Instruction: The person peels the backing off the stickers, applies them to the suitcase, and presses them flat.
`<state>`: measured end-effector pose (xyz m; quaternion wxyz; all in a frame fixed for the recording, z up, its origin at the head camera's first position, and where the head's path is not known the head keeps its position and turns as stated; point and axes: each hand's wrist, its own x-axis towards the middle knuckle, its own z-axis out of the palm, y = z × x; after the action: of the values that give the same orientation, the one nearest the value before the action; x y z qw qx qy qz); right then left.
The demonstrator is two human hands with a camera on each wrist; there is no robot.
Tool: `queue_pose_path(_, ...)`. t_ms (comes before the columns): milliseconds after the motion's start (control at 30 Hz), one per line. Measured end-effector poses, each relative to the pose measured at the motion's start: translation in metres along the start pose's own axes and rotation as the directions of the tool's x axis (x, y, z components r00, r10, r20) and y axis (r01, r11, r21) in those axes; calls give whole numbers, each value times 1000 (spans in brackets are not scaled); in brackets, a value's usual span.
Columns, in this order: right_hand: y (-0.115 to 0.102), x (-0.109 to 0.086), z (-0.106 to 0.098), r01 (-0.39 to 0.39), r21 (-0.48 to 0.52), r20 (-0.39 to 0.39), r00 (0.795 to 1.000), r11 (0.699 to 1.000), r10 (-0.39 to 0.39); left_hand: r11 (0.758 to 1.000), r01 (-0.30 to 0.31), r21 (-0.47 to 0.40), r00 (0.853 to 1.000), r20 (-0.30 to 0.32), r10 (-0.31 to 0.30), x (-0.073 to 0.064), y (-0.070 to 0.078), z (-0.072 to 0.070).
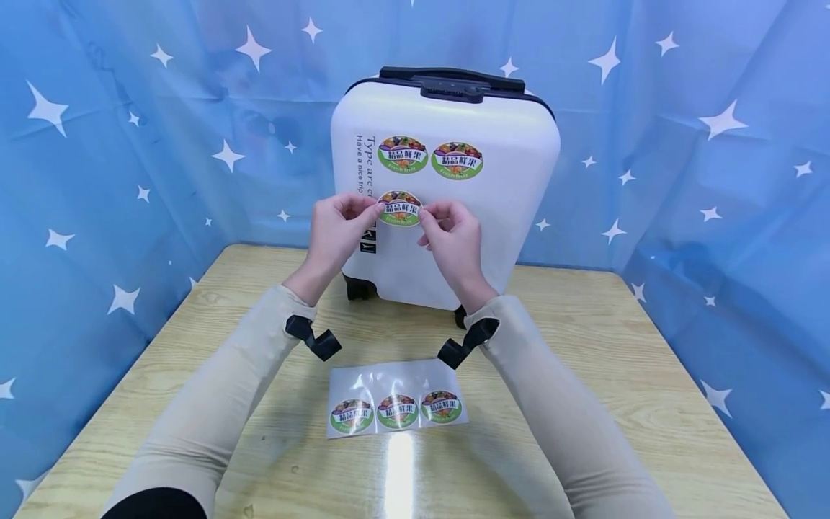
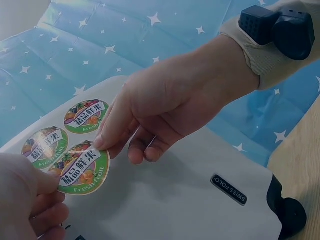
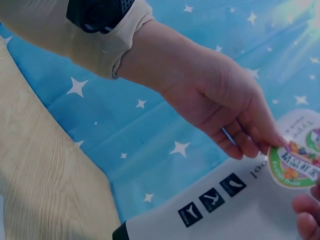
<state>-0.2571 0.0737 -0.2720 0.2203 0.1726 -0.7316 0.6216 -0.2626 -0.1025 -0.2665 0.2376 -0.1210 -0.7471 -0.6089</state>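
An oval fruit sticker (image 1: 400,209) is held upright by its two ends in front of the white suitcase (image 1: 499,209). My left hand (image 1: 340,234) pinches its left end between thumb and fingertips, and my right hand (image 1: 457,245) pinches the right end. In the left wrist view the sticker (image 2: 84,172) overlaps the suitcase face; whether it touches that face I cannot tell. Two matching stickers, one at left (image 1: 403,155) and one at right (image 1: 457,160), sit side by side on the suitcase above it. The right wrist view cuts off part of the held sticker (image 3: 290,170).
On the wooden table (image 1: 570,389), a backing sheet (image 1: 389,375) lies between my forearms, with several stickers along its near edge. Black wheels (image 1: 359,288) support the suitcase, and a black handle (image 1: 454,76) tops it. Blue star-patterned curtains (image 1: 648,130) surround the table's back and sides.
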Motion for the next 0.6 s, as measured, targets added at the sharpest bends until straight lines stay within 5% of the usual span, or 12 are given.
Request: queue_pose_path(600,-2,14,9,-26,-67,-59,998,997,22,996,-37,76,998,-38,40,11,-1,1)
